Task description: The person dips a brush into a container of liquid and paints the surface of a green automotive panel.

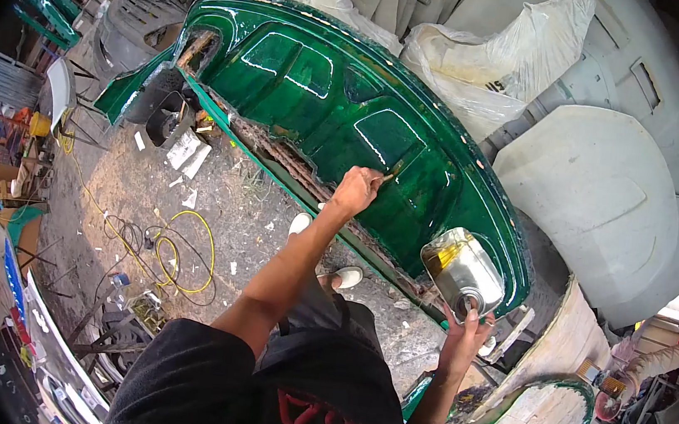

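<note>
A large curved green panel with a glossy, wet-looking surface (pixel 317 113) lies in front of me. My left hand (pixel 356 190) is closed on a small brush (pixel 392 173), its tip over the panel's inner face. The fingers hide most of the brush's handle. At the panel's right end, my right hand (pixel 466 331) grips a rectangular metal tin (pixel 479 274) by its near end, tilted. Yellowish liquid shows along one side of the tin. A round opening or ring sits close to my thumb.
Pale moulded panels (pixel 585 190) and plastic sheeting (pixel 499 58) stand behind. A yellow hose (pixel 212 260) coils on the littered floor at left. At right, a co-worker's sleeve (pixel 671 354) reaches in beside a wide brush (pixel 601 378) above another green-edged piece (pixel 543 411).
</note>
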Motion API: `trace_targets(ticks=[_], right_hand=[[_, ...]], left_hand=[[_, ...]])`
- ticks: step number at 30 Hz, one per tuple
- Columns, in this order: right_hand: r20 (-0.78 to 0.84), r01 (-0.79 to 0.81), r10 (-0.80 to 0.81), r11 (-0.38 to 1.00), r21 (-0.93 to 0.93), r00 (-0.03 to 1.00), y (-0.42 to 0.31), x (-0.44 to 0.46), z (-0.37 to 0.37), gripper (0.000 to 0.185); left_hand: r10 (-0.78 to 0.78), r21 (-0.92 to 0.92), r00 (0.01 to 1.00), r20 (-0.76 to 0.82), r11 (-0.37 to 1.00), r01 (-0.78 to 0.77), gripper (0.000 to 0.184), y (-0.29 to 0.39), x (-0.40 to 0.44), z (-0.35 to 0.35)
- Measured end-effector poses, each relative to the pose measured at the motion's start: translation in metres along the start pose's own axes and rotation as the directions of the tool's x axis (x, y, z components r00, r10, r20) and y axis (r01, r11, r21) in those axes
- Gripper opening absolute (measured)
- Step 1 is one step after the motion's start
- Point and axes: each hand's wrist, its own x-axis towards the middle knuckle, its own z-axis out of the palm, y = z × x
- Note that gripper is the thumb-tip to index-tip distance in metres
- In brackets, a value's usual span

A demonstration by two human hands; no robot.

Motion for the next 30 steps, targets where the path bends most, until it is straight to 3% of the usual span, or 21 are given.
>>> trace_targets(ticks=[1, 3, 5, 8, 10, 14, 21, 25, 27, 29, 30], right_hand=[[-0.002, -0.003, 0.003, 1.0, 0.009, 1.0, -0.001, 0.0, 0.001, 0.061], [0.001, 0.001, -0.001, 1.0, 0.01, 1.0, -0.001, 0.002, -0.002, 0.06], [0.0, 0.004, -0.004, 1.0, 0.011, 1.0, -0.001, 0.003, -0.003, 0.06], [-0.001, 0.004, -0.004, 1.0, 0.022, 1.0, -0.004, 0.002, -0.002, 0.059], [-0.012, -0.007, 0.008, 1.0, 0.004, 1.0, -0.004, 0.002, -0.002, 0.057], [0.013, 0.003, -0.003, 1.0, 0.025, 1.0, -0.004, 0.001, -0.003, 0.055], [0.034, 0.051, -0.05, 0.998, -0.038, 0.998, 0.017, 0.004, -0.021, 0.051], [0.018, -0.04, 0.041, 0.998, -0.041, 0.999, 0.021, 0.006, -0.019, 0.051], [0.025, -0.048, 0.049, 0.998, -0.037, 0.998, 0.02, 0.009, -0.014, 0.051], [0.025, -0.017, 0.018, 1.0, -0.026, 1.0, 0.027, 0.013, -0.012, 0.049], [0.024, -0.005, 0.009, 0.99, -0.138, 1.0, 0.04, 0.018, -0.021, 0.053]], left_hand=[[0.001, 0.005, 1.0, -0.001, 1.0, -0.001, 0.009, -0.004, 0.0, -0.005], [0.138, 0.051, 0.985, 0.102, 0.988, -0.144, 0.008, -0.009, -0.002, -0.018], [0.098, 0.036, 0.975, 0.199, 0.994, -0.107, 0.008, 0.002, 0.0, -0.035], [0.085, -0.022, 0.987, 0.135, 0.996, -0.082, 0.007, 0.018, 0.006, -0.032], [0.018, 0.018, 1.0, 0.001, 1.0, -0.018, 0.009, 0.028, 0.019, -0.014], [0.006, 0.038, 1.0, -0.013, 0.999, -0.005, 0.012, 0.017, 0.019, 0.01], [0.034, 0.148, 0.996, 0.081, 0.988, -0.045, 0.014, 0.01, -0.028, -0.012], [-0.045, 0.179, 0.959, 0.279, 0.984, -0.006, 0.012, 0.021, -0.056, -0.04], [-0.065, 0.177, 0.963, 0.261, 0.984, 0.019, 0.011, 0.026, -0.07, -0.048], [-0.1, 0.296, 0.916, 0.388, 0.955, -0.021, 0.018, 0.021, -0.076, -0.056], [-0.154, 0.316, 0.925, 0.346, 0.948, 0.04, 0.018, 0.022, -0.081, -0.056]])
